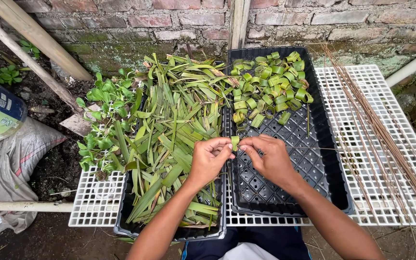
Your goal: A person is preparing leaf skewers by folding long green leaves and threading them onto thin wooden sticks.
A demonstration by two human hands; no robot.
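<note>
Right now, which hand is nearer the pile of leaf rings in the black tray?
Right. The right hand sits over the black tray, just below the leaf rings. The left hand is farther left, over the cut leaves. Both pinch one leaf strip.

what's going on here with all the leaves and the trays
A person's left hand and right hand together pinch a small green leaf strip curled into a ring. Finished leaf rings are piled at the far end of a black tray, loose cut leaves fill the tray beside it, and thin brown sticks lie on the white grid table.
</note>
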